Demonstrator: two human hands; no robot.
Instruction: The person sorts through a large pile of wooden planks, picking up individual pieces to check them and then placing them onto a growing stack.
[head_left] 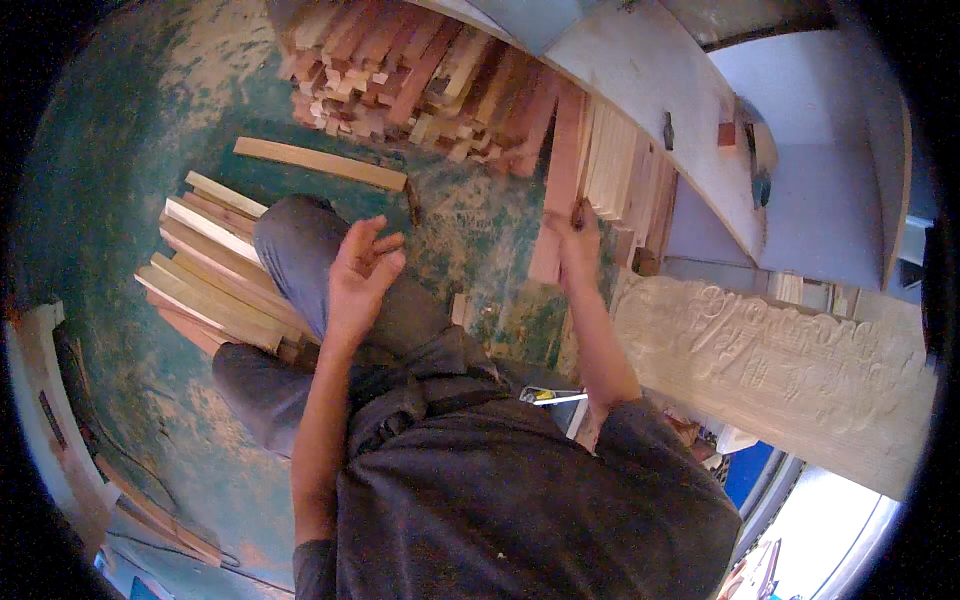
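My left hand (362,278) is raised over my bent knee. Its fingers are loosely curled and apart, with nothing between them. On the right, my right hand (576,240) is closed at the edge of a flat reddish wooden board (565,165), thumb on its face; the other fingertips are partly hidden. This board lies along the left side of a row of pale wooden strips (606,165). Beside my legs, on the left, a bundle of light and reddish strips (215,240) rests on the green floor. A single wooden strip (320,163) lies apart, beyond my knee.
A large pile of cut wooden strips (400,80) lies at the far side. A carved wooden panel (770,350) stands close to my right arm. White panels (650,90) rise at the upper right. Sawdust covers parts of the green floor (130,240); a cable (110,450) runs along the left.
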